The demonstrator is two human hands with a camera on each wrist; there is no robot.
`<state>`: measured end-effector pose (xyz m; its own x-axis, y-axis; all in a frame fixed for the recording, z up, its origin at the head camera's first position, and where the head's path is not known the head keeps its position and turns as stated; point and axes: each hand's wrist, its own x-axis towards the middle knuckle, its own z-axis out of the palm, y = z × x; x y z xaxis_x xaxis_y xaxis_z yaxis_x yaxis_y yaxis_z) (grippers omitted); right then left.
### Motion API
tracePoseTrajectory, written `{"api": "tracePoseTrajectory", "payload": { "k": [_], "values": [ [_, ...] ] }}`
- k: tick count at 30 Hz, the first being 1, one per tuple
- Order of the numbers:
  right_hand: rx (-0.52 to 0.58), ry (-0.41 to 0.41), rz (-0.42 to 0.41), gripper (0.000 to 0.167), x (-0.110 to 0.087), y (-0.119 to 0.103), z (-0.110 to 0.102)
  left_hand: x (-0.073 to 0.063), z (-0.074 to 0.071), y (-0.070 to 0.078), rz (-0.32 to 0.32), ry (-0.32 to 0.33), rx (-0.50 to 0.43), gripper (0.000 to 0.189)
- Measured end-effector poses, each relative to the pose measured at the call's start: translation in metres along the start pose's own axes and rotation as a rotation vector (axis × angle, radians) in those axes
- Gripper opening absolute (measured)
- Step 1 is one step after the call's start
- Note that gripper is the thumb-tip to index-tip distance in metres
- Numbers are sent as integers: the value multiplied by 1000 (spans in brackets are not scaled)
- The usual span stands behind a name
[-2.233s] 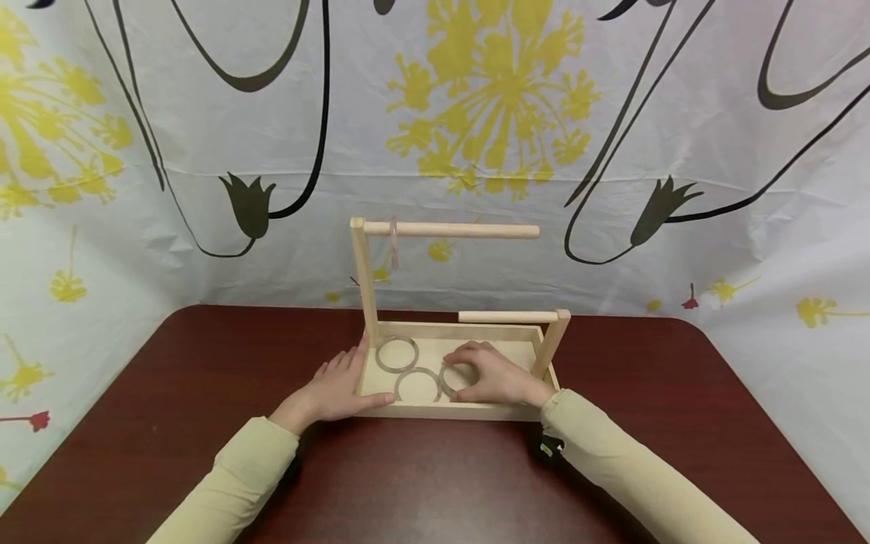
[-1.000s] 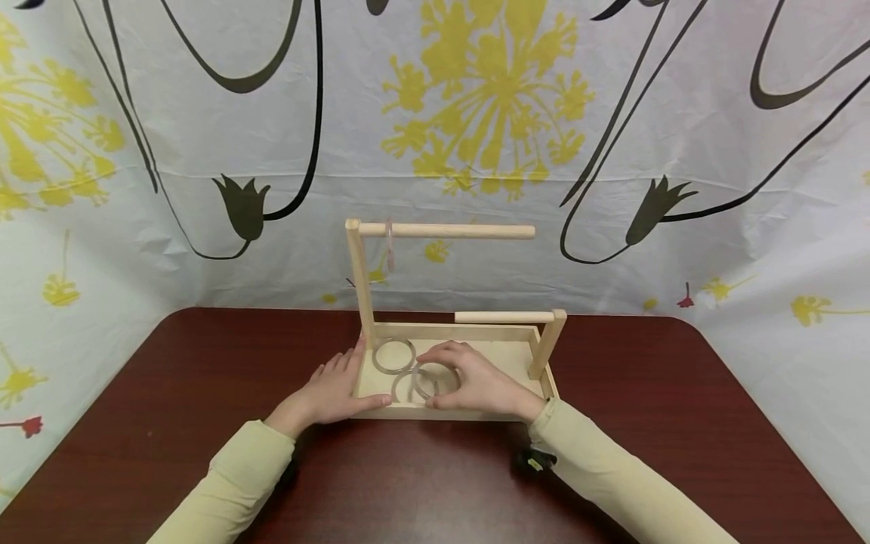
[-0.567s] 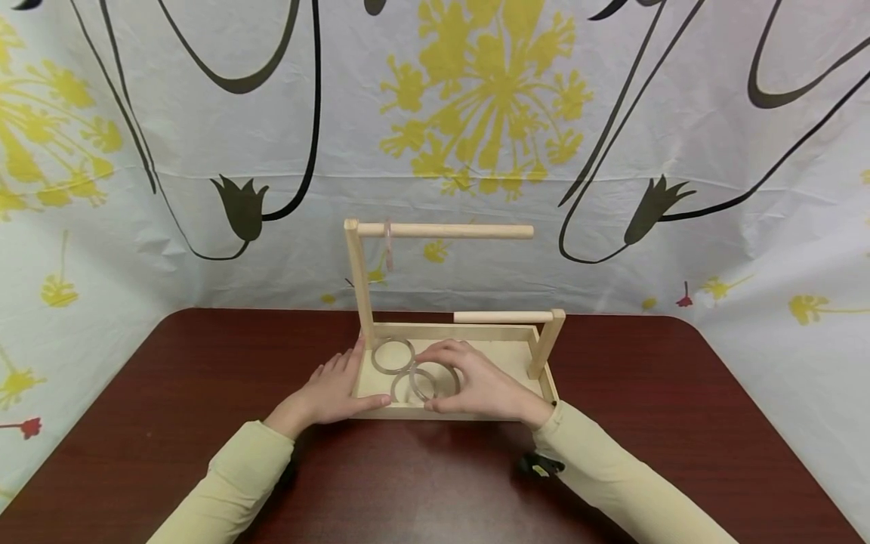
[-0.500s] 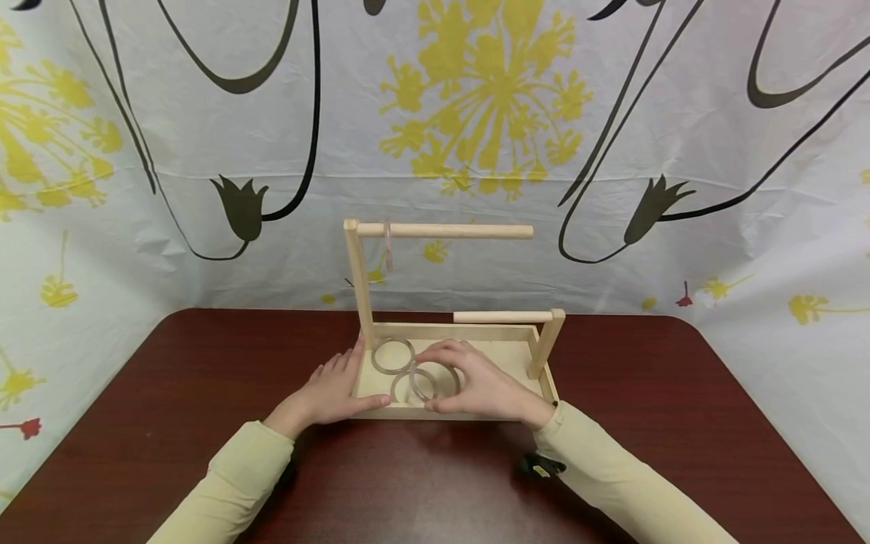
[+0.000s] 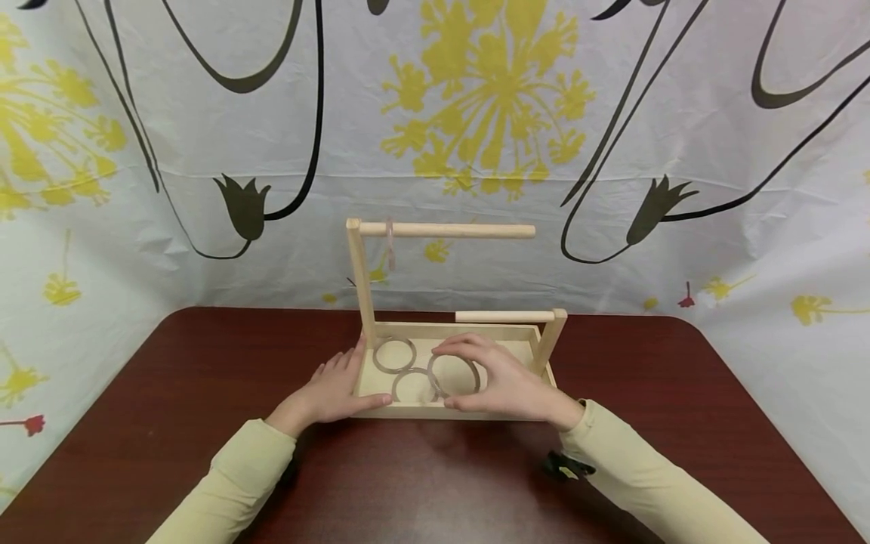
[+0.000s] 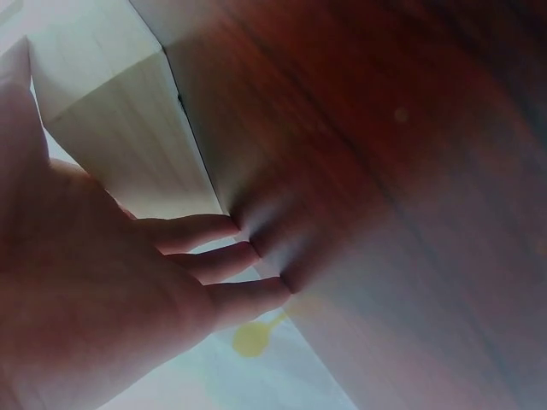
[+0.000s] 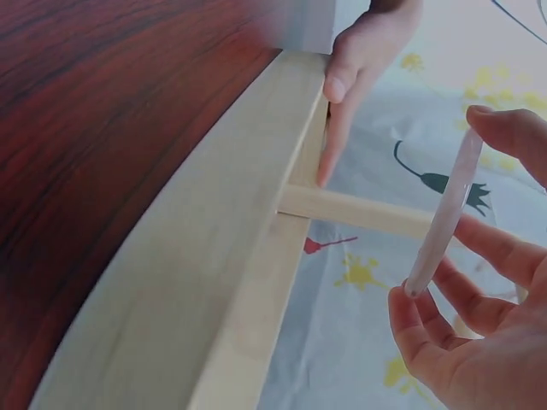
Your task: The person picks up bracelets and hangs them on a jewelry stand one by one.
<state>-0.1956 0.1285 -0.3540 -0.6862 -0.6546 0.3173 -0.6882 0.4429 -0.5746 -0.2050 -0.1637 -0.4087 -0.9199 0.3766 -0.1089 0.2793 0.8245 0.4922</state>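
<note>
pinkish ring (image 7: 444,218) | right fingers (image 7: 410,331) spread wide, gripping its edge | left fingers (image 5: 347,364) straight, touching tray (image 5: 435,412)

The right hand (image 7: 500,354) pinches a ring (image 7: 446,213), seen edge-on, between thumb and fingertips. From the tray (image 7: 214,213), near the left hand (image 7: 369,58) touching it, a post (image 7: 359,210) runs behind the ring. Flowered cloth (image 7: 320,329) shows beyond both hands.

Free gap between the two rods (image 5: 462,230)
</note>
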Motion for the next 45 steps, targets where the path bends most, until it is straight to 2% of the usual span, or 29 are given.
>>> {"api": "tracePoseTrajectory", "payload": {
  "k": [12,17,21,27,35,45],
  "values": [
    [-23,70,-38,56,-15,-5,-27,1,-2,-1,54,46,-11,112],
    [-11,111,-15,61,-19,-4,-37,1,-2,-3,64,45,-21,112],
    [12,133,-6,60,-20,-6,-43,2,-2,-4,61,41,-14,112],
    [40,184,-40,59,-18,-8,-52,1,-3,-3,72,51,-15,112],
    [20,234,-77,60,-18,-7,-63,0,-5,-4,65,42,-42,113],
    [41,255,21,59,-22,-6,-74,1,-3,-8,91,60,-58,114]
  ]
}}
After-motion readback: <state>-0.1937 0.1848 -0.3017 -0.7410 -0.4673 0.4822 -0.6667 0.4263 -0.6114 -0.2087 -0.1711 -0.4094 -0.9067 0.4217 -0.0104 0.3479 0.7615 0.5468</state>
